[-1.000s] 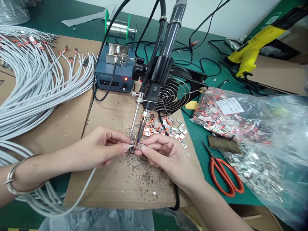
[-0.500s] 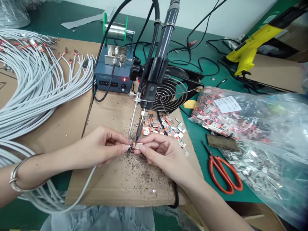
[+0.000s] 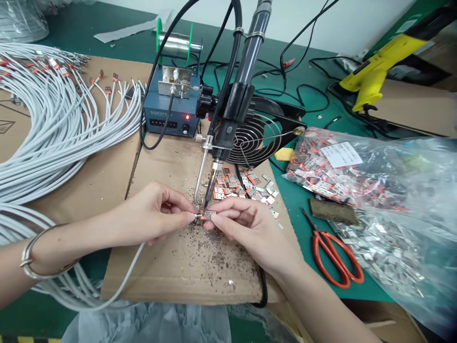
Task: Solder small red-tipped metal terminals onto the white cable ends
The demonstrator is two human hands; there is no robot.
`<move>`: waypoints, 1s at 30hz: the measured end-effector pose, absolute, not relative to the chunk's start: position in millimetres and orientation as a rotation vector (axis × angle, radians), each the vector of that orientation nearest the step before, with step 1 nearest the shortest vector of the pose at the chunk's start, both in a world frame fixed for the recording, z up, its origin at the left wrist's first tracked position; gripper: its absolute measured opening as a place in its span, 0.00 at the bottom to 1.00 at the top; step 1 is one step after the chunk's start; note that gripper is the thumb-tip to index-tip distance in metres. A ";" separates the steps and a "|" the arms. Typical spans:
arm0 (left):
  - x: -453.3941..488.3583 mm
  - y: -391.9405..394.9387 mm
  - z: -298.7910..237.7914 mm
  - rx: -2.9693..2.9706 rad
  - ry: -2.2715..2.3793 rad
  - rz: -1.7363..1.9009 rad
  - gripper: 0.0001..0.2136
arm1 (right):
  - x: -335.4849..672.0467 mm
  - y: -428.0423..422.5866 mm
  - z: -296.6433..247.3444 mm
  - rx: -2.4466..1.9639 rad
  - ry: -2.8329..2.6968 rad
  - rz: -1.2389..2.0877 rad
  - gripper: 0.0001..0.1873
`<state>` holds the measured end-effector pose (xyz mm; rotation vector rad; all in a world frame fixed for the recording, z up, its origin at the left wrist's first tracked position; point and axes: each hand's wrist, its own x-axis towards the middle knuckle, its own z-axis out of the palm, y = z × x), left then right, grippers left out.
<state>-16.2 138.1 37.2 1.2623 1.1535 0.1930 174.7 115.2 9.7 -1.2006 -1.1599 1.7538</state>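
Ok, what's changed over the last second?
The connector seems to have eased slightly toward the near edge of the cardboard, away from the soldering iron. Nothing was taken up or let go: the left hand still pinches the white cable, the right hand the connector. The solder spool and blue box stayed put.

Head cam: on wearer's head, lookin' fwd + down.
L hand (image 3: 157, 216), R hand (image 3: 246, 226): close, mid-frame.
Bench (image 3: 71, 33): viewed frm front edge, back to wall (image 3: 357, 24).

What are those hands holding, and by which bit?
The left hand pinches a white cable close to its tip; the right hand pinches a small metal plug by the end farther from the cable.
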 end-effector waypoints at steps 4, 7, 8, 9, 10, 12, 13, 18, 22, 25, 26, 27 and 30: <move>-16.4 138.5 37.6 1.265 1.170 0.183 0.07 | 174.3 113.9 10.6 -1.217 -1.151 1.748 0.08; -16.2 138.6 38.3 1.256 1.190 0.169 0.07 | 174.3 114.1 11.1 -1.235 -1.148 1.743 0.09; -16.1 138.5 38.5 1.253 1.190 0.170 0.07 | 174.4 114.4 11.2 -1.237 -1.150 1.747 0.09; -16.0 138.4 38.6 1.252 1.188 0.172 0.07 | 174.4 114.7 11.2 -1.238 -1.152 1.751 0.10; -16.0 138.3 38.7 1.252 1.188 0.173 0.07 | 174.5 115.1 11.1 -1.239 -1.152 1.755 0.10; -15.8 138.1 38.5 1.249 1.193 0.173 0.07 | 174.5 115.7 10.9 -1.236 -1.147 1.762 0.10; -15.7 138.2 38.4 1.248 1.194 0.174 0.06 | 174.5 115.9 10.8 -1.232 -1.143 1.765 0.10; -15.4 139.1 37.1 1.240 1.185 0.179 0.06 | 174.9 115.4 10.7 -1.220 -1.107 1.783 0.09; -15.4 139.4 36.5 1.245 1.195 0.180 0.05 | 174.2 115.1 10.4 -1.243 -1.118 1.753 0.08; -14.8 139.3 36.7 1.258 1.206 0.163 0.05 | 173.4 115.0 10.0 -1.252 -1.119 1.750 0.08; -14.5 139.2 36.8 1.261 1.211 0.158 0.06 | 173.3 114.9 10.0 -1.256 -1.117 1.751 0.07; -14.2 139.0 36.9 1.265 1.217 0.152 0.06 | 173.3 114.9 9.9 -1.257 -1.117 1.751 0.07; -13.7 138.4 37.7 1.270 1.226 0.143 0.06 | 173.8 114.9 9.7 -1.243 -1.131 1.750 0.07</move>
